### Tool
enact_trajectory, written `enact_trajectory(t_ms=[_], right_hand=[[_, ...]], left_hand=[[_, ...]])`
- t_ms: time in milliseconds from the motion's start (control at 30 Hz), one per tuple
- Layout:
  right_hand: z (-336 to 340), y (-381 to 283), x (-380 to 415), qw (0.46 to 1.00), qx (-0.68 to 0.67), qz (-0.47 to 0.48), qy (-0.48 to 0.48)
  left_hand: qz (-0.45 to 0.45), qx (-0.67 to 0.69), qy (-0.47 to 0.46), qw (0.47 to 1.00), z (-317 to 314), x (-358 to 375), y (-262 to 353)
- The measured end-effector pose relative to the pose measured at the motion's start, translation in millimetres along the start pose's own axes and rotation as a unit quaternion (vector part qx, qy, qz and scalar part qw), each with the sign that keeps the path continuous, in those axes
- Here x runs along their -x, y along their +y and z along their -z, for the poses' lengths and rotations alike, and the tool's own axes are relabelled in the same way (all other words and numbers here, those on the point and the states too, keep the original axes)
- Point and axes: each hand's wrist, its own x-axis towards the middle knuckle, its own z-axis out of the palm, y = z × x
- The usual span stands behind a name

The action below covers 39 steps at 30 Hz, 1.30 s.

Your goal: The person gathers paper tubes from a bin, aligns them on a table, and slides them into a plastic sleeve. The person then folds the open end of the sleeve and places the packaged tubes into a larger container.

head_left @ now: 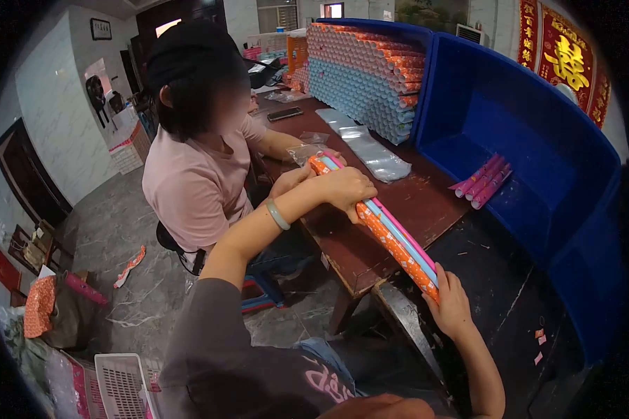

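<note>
A bundle of long paper tubes [398, 241], orange patterned, light blue and pink, slants across the table's near side. My left hand [347, 192], with a bangle on its wrist, is wrapped over the bundle's upper part. At the lower end, my right hand [451, 304] grips the tubes with its fingers along the pink side. Beyond my left hand, a clear plastic bag [307, 151] is at the far end of the bundle, where a co-worker's hands [290, 180] are. My left forearm partly hides those hands.
Stacked orange and blue tubes [370, 84] stand at the back of the brown table [360, 255], near flat plastic bags [367, 143] and a phone [285, 114]. A blue bin [524, 119] at right holds several pink tubes [482, 181]. The co-worker [196, 167] sits at left.
</note>
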Motion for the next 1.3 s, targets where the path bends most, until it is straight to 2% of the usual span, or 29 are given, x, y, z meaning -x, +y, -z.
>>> enact_trajectory(t_ms=[267,333,467,667,767,833,867,933,967,1167,1300], right_hand=[[3,-4,-1,0.999,-0.006,-0.038,-0.027],[3,-5,0,0.999,-0.005,-0.033,-0.018],[-2,-2,2,1.000,0.007,-0.016,0.007],[5,8,15,0.999,0.026,-0.018,0.009],[6,17,28,1.000,0.028,-0.006,0.011],[10,19,39,0.999,0.038,-0.003,0.030],[13,19,43,0.999,0.037,-0.009,0.030],[21,20,50,0.998,0.064,-0.009,0.021],[27,20,53,0.998,0.064,-0.013,0.021],[76,15,101,0.991,0.112,-0.044,-0.055],[87,21,163,0.979,0.121,-0.121,-0.107]], left_hand=[[0.014,-0.004,-0.028,1.000,-2,1,0],[-0.009,-0.007,0.016,1.000,-1,-1,0],[-0.007,-0.009,0.011,1.000,2,-4,1],[0.025,-0.035,-0.048,0.998,5,-17,17],[0.012,-0.021,-0.005,1.000,-2,-25,26],[-0.034,-0.080,0.052,0.995,5,-34,38],[-0.038,-0.077,0.051,0.995,4,-35,43],[0.042,-0.068,-0.015,0.997,2,-34,57],[0.059,-0.054,-0.009,0.997,1,-35,63],[0.039,0.029,0.073,0.996,-31,-65,102],[0.003,0.075,0.056,0.996,-67,-110,147]])
